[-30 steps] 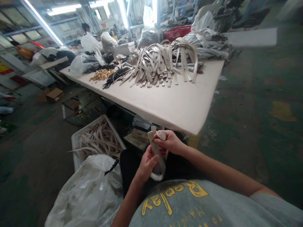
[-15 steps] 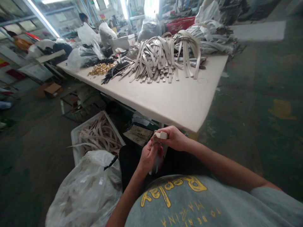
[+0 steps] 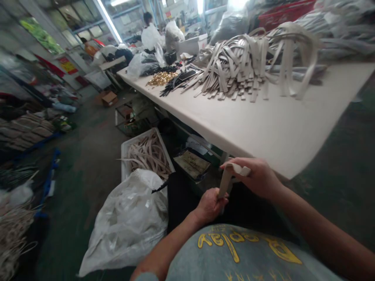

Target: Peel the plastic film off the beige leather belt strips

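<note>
A flat beige strap (image 3: 225, 180) is held between my two hands above my lap, just off the table's front corner. My left hand (image 3: 211, 203) is closed round its lower part. Higher up and to the right, my right hand (image 3: 258, 175) grips the upper part, where the strap bends over and a short end sticks out past the fingers. A large heap of similar pale straps (image 3: 237, 66) lies on the white table (image 3: 281, 132) in front of me.
Gold metal pieces (image 3: 162, 78) and black strips (image 3: 178, 82) lie left of the heap. On the floor to the left stand a white crate (image 3: 125, 164) of straps and a white plastic sack (image 3: 131, 222). A red basket (image 3: 284, 15) is at the back; a person (image 3: 89, 47) is far left.
My view has swung left, so the table sits further right. My hands have moved apart, the left lower than the right, and a longer stretch of the strap shows between them.
</note>
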{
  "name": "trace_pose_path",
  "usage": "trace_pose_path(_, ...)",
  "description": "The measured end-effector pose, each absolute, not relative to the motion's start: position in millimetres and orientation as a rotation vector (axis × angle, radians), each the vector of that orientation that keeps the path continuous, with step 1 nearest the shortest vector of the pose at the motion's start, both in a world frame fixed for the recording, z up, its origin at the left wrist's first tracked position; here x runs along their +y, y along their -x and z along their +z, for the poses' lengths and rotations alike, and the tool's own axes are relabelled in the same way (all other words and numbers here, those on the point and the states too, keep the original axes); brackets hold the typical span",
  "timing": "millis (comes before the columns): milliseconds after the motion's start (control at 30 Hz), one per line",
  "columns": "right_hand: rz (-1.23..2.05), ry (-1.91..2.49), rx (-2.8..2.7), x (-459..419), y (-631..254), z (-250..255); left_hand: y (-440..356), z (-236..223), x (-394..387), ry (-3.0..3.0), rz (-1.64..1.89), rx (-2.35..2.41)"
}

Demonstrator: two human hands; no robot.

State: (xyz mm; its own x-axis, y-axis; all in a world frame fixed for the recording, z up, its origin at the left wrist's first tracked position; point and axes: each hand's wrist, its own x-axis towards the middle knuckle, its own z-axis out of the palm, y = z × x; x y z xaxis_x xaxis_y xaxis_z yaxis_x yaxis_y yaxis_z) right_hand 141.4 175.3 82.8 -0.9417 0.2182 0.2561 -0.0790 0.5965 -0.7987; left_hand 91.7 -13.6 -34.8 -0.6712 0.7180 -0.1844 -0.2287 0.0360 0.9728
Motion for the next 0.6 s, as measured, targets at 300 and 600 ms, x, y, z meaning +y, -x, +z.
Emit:
trace_pose_path(300, 1.298, 0.278, -2.41, 181.6, -148.3, 41.1, 22.4, -1.4, -45.7, -0.692, 1.912, 2.01)
trace_pose_path(600, 1.381, 0.435, -2.457, 178.5, -167.8, 33.0, 190.2, 56.3, -161.1, -0.175, 1.797, 3.163)
